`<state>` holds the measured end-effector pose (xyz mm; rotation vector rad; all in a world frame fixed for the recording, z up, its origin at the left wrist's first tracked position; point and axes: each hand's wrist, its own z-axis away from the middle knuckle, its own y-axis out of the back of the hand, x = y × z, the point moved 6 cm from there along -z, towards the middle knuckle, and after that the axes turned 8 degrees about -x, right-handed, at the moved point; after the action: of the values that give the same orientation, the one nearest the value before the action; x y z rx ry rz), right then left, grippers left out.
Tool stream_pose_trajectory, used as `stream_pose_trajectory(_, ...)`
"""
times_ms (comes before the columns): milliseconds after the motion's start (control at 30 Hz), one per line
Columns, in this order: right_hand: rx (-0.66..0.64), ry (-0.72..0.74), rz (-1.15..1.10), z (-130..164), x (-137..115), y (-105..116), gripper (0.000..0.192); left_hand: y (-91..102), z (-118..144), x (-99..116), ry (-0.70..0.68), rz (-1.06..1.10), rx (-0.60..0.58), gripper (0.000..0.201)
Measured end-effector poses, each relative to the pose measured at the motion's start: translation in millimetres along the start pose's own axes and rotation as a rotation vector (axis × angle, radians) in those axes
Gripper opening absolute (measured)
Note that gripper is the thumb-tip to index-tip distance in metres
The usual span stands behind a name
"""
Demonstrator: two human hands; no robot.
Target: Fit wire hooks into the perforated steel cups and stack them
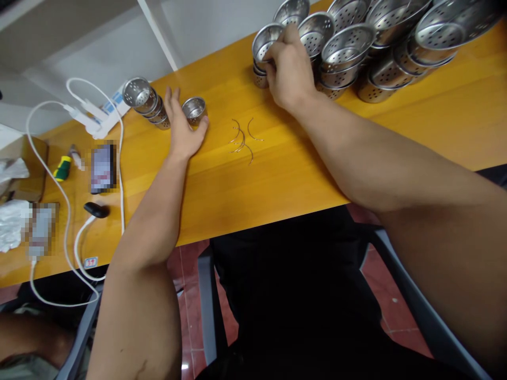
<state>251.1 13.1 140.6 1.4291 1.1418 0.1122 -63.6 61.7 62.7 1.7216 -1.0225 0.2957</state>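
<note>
Toward the far edge of the bench, right hand has a perforated metal cup by the rim: thumb outside the wall, fingers bent over the lip. Grip looks closed on it; exact fingertip contact is partly hidden by the hand itself. That cup is on top of the leftmost near stack in the cluster, with lower cups visible under it. Rim pinch makes sense to me: neighbours crowd the right side and the lip is the easiest bit to catch. Relative to the grip, most of the cup is off to the left of the fingers, mouth up. Other cup stacks stand behind and to the right, nested probably to save area. Left hand is spread, not clenched: thumb at the near right side of a small cup, fingers running up past its left, between it and a short cup stack. So the small cup sits in the thumb-finger gap, likely framed to steady it; can't tell whether thumb or fingers actually touch anything. Several curved wires lie loose between the 2 hands, my guess for easy reach from either side. Power strip and white cables sit left, presumably to limit snagging.
</note>
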Motion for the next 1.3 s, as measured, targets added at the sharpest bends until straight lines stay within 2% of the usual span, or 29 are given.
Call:
stream_pose_trajectory(133, 0.228, -0.035, 0.067, 4.3, 3.5, 6.4, 0.05, 4.5, 6.2, 39.7, -0.121, -0.019, -0.033, 0.115)
stream_pose_trajectory(233, 0.381, 0.014, 0.162, 9.8, -15.1, -5.9, 0.038, -8.3, 9.1, 54.4, -0.247, -0.082, -0.099, 0.122)
stream_pose_trajectory(333, 0.291, 0.134, 0.198, 5.8, -44.0, -36.6, 0.032, -29.0, 11.6, 55.6, -0.325, -0.116, -0.17, 0.133)
stream_pose_trajectory(400, 0.21, 0.126, 0.159, 1.4, -54.1, -53.1, 0.029, -37.3, 13.6, 57.5, -0.343, -0.128, -0.192, 0.132)
stream_pose_trajectory(533, 0.054, 0.108, 0.049, -4.1, -54.2, -71.1, 0.025, -32.9, 18.1, 70.7, -0.335, -0.208, -0.141, 0.1)
stream_pose_trajectory(600, -0.013, 0.129, 0.029, -3.8, -50.6, -74.6, 0.03, -30.8, 20.5, 78.1, -0.38, -0.211, -0.154, 0.095)
stream_pose_trajectory(700, -0.082, 0.127, 0.061, -0.8, -46.2, -73.8, 0.034, -31.5, 22.9, 82.3, -0.444, -0.131, -0.211, 0.115)
stream_pose_trajectory(767, -0.126, 0.091, 0.075, 1.2, -43.8, -70.1, 0.032, -32.6, 21.4, 78.2, -0.361, -0.097, -0.255, 0.123)
stream_pose_trajectory(867, -0.147, 0.035, 0.049, 3.4, -41.4, -60.5, 0.03, -32.9, 19.8, 73.5, -0.188, -0.081, -0.311, 0.116)
stream_pose_trajectory(933, -0.132, 0.024, 0.029, 4.4, -40.8, -54.5, 0.031, -31.2, 20.0, 76.1, -0.144, -0.059, -0.312, 0.11)
stream_pose_trajectory(1100, -0.104, 0.011, 0.017, 5.8, -40.5, -48.0, 0.035, -29.0, 20.0, 82.8, -0.106, -0.044, -0.296, 0.094)
stream_pose_trajectory(1300, -0.065, -0.009, -0.041, 3.1, -46.7, -46.3, 0.048, -28.4, 18.3, 85.4, -0.12, -0.056, -0.282, 0.097)
